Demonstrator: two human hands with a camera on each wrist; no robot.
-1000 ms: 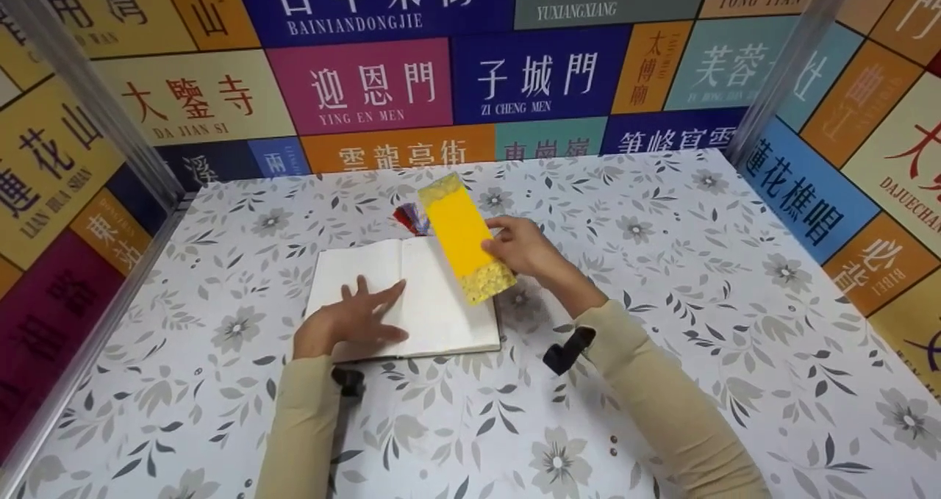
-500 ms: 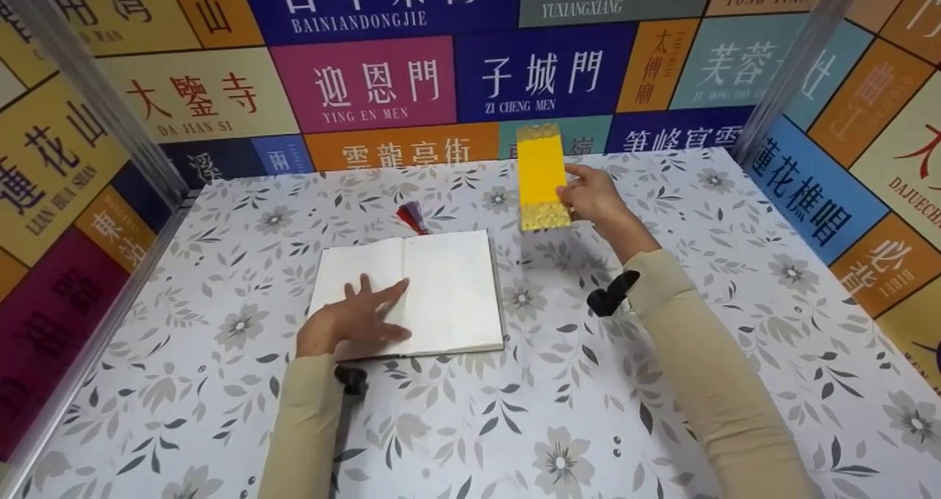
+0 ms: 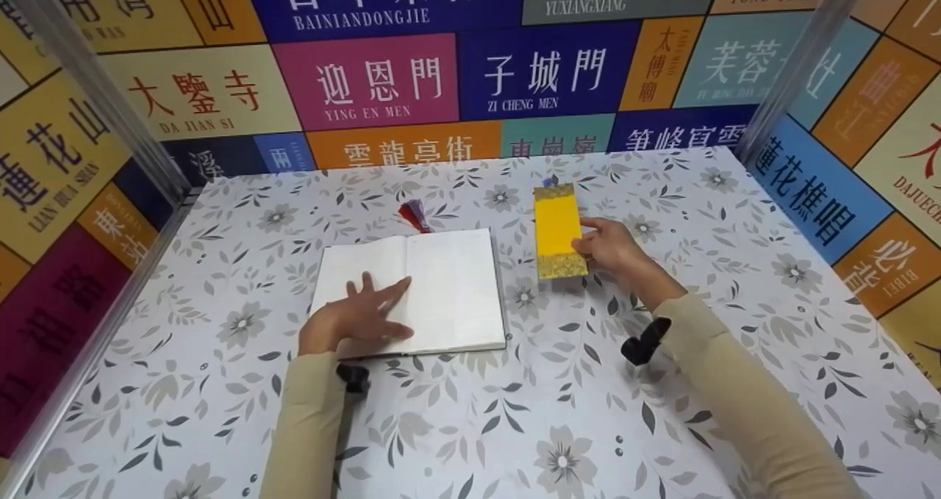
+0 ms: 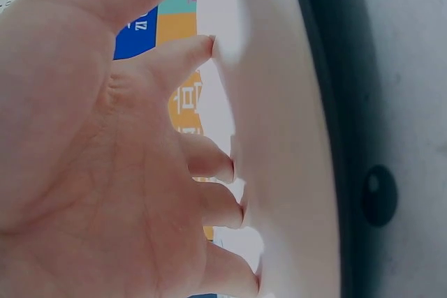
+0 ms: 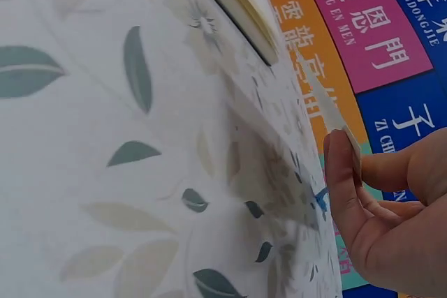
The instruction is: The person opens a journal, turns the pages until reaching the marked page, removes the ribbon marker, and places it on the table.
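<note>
An open book (image 3: 457, 287) with blank white pages lies on the table. My left hand (image 3: 362, 315) rests on its left page, fingers spread; in the left wrist view the fingertips touch the page (image 4: 279, 144). To the right of the book, my right hand (image 3: 617, 249) pinches a yellow bookmark (image 3: 557, 223) by its right edge, between thumb and fingers. Speckled gold bands cross both ends of the bookmark, and a small blue bit shows at its top. Seen edge-on in the right wrist view, the bookmark (image 5: 323, 99) is held above the tabletop.
A red and purple tassel (image 3: 414, 214) sticks out behind the book's top edge. The table (image 3: 441, 425) wears a white cloth with grey flowers and leaves. Panels with colourful printed signs (image 3: 382, 80) stand at the back and both sides.
My right hand has carried the bookmark from over the right page to the right of the book, raising it and then lowering it. My left hand has stayed on the left page.
</note>
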